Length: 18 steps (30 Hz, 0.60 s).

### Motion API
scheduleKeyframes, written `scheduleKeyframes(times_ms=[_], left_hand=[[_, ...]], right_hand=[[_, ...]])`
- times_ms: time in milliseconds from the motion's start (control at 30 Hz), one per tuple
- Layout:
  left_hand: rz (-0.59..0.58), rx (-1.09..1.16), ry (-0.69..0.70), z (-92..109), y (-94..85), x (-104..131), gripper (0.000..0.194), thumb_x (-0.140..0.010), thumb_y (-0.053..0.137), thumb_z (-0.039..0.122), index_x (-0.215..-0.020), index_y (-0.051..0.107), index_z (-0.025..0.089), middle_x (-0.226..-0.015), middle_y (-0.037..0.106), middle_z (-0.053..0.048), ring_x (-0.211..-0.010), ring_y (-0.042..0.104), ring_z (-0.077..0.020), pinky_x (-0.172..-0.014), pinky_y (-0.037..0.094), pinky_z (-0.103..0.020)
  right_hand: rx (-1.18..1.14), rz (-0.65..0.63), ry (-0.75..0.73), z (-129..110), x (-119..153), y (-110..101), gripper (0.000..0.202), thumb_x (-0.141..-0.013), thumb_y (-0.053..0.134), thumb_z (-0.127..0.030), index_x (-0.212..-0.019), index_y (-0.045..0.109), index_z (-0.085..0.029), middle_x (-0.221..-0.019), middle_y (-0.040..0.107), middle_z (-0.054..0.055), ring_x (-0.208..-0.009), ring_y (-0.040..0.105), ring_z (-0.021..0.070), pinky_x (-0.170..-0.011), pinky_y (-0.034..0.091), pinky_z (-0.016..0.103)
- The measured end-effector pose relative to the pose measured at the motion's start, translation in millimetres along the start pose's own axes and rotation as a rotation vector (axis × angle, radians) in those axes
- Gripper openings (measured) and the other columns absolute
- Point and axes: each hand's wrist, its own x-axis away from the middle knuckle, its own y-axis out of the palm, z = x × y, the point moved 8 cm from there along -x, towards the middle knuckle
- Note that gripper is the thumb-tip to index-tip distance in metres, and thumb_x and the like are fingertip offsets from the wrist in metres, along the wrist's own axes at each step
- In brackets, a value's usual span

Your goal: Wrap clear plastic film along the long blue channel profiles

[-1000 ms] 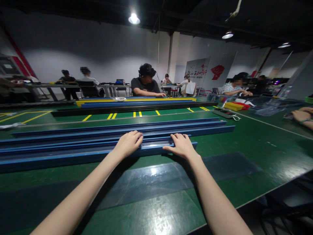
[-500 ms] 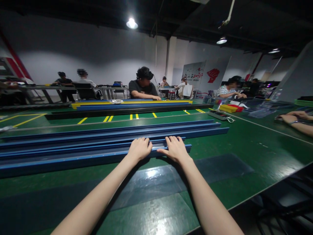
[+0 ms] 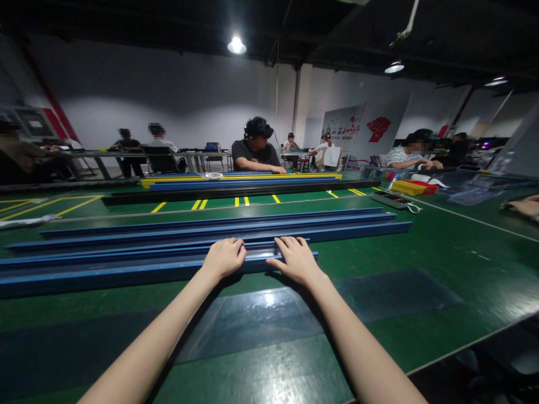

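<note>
Long blue U-shaped channels lie side by side across the green table. My left hand (image 3: 225, 259) is over the nearest blue channel (image 3: 126, 277), its fingers curled across the top toward the far wall. Close to that channel's right end, my right hand (image 3: 295, 260) grips it as well, fingers over the far side and thumb stretched along the near wall. Both palms hide part of the channel. Just behind it lies another blue channel (image 3: 362, 230), which reaches further right. A clear plastic sheet (image 3: 252, 328) lies flat under my forearms.
Yellow strips (image 3: 252, 177) and a long black bar (image 3: 261, 189) lie further back, near a seated co-worker (image 3: 255, 148). A yellow tray (image 3: 406, 188), a red tray (image 3: 425, 189) and a dark device (image 3: 391, 200) with a white loop are at right. The table edge (image 3: 471, 342) runs lower right.
The nearest channel and both hands have shifted left relative to the channel behind. My view has turned slightly left, and the co-worker's arms at far right are mostly out of view.
</note>
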Motion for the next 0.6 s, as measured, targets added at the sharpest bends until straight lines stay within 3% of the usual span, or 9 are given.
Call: scheduleKeyframes(times_ms=[267, 600], left_hand=[[-0.016, 0.023, -0.031, -15.7, 5.2, 0.9, 0.035, -0.083, 0.028, 0.027, -0.095, 0.059, 0.019, -0.091, 0.063, -0.006, -0.087, 0.058, -0.0189, -0.075, 0.042, -0.029], [0.024, 0.033, -0.029, -15.1, 4.6, 3.3, 0.034, -0.084, 0.028, 0.026, -0.094, 0.059, 0.016, -0.091, 0.062, -0.008, -0.088, 0.057, -0.0199, -0.077, 0.041, -0.03]], right_hand=[[0.004, 0.007, 0.051, 27.7, 4.4, -2.0, 0.057, -0.081, 0.03, -0.056, -0.12, 0.045, -0.017, -0.116, 0.053, 0.011, -0.106, 0.044, 0.0227, -0.09, 0.026, 0.038], [-0.03, -0.007, 0.026, 31.3, 2.2, -0.9, 0.054, -0.082, 0.032, -0.054, -0.116, 0.048, -0.016, -0.114, 0.053, 0.011, -0.106, 0.044, 0.0221, -0.086, 0.031, 0.035]])
